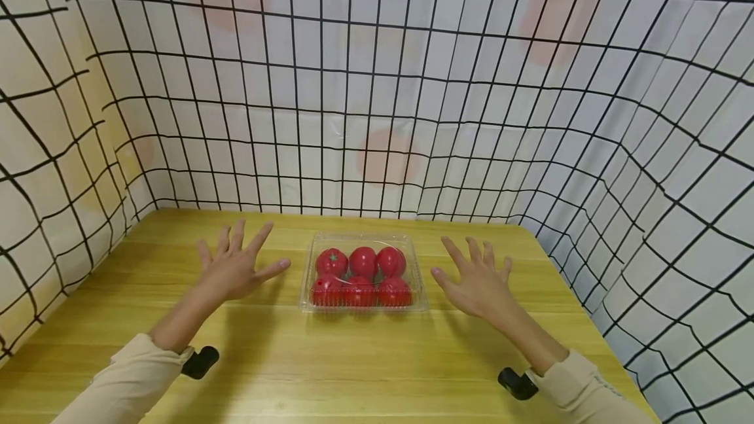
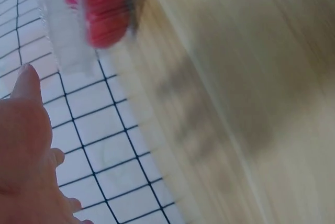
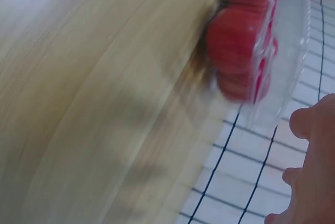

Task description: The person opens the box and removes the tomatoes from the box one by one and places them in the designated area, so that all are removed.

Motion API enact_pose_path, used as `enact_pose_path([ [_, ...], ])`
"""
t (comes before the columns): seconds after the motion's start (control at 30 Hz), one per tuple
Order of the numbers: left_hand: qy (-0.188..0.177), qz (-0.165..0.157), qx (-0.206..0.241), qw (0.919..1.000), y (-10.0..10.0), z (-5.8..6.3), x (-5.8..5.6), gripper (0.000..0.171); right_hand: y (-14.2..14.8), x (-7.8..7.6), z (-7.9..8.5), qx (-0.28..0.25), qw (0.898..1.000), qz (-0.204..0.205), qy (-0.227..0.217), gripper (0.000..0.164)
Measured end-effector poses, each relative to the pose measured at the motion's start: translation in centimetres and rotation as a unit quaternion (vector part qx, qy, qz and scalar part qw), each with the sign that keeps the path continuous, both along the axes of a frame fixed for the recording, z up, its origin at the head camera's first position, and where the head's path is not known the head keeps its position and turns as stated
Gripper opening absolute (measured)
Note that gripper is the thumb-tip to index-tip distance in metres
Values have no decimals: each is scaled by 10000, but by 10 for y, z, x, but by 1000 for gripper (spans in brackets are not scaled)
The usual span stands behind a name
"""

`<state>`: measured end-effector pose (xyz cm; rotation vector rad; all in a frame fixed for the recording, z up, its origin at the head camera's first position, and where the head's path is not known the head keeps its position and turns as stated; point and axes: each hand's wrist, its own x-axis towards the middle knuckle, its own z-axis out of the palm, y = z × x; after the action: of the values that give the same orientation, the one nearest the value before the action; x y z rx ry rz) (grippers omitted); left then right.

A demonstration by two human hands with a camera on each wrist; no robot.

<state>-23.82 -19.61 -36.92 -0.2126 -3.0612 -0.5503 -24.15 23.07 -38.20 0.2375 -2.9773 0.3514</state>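
Note:
A clear plastic clamshell box (image 1: 365, 308) sits mid-table, holding several red tomatoes (image 1: 363, 262) in two rows. To its left my left hand (image 1: 232, 273) hovers with fingers spread, the thumb toward the box and not touching it. On the other side my right hand (image 1: 478, 282) is likewise spread above the table, apart from the box. Both wrist views are somewhat blurred. In the left wrist view tomatoes (image 2: 107, 9) show through the plastic, away from the thumb; in the right wrist view the box (image 3: 282, 72) lies beyond the fingers.
The wooden table (image 1: 353, 371) has a light, glossy grain. White cloth with a black grid (image 1: 377, 84) rises behind it and along both sides. A small black device (image 1: 200, 362) is strapped at the left cuff, another black device (image 1: 518, 383) at the right cuff.

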Motion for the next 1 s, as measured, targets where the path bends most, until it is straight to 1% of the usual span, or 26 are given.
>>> enact_pose_path([
  [0.1,22,-90,131,9999,6,3,2,93,-10,2,3,-10,9999,103,46,72],
  [0.27,-81,-323,452,9984,17,7,5,90,-28,6,6,1,9994,312,154,72],
  [0.37,-145,-449,615,9970,23,9,5,88,-40,8,9,-94,9988,442,195,73],
  [0.47,-275,-567,834,9945,27,9,4,87,-51,12,12,-239,9979,553,235,74],
  [0.53,-420,-696,1079,9908,28,7,3,86,-59,14,14,-289,9972,619,289,74],
  [0.6,-628,-866,1473,9833,28,5,2,86,-66,16,15,-336,9965,693,327,74],
  [0.7,-914,-1105,2065,9679,26,0,0,85,-77,17,15,-409,9951,822,373,73],
  [0.77,-1077,-1183,2414,9571,26,-2,-1,85,-83,17,15,-470,9941,898,387,73],
  [0.83,-1230,-1174,2653,9491,26,-4,0,85,-89,18,14,-522,9931,972,410,73],
  [0.9,-1417,-1102,2869,9410,26,-4,0,84,-94,18,14,-559,9923,1032,393,73],
  [1.0,-1710,-943,3217,9265,27,-5,1,82,-101,20,12,-612,9918,1084,301,74],
])
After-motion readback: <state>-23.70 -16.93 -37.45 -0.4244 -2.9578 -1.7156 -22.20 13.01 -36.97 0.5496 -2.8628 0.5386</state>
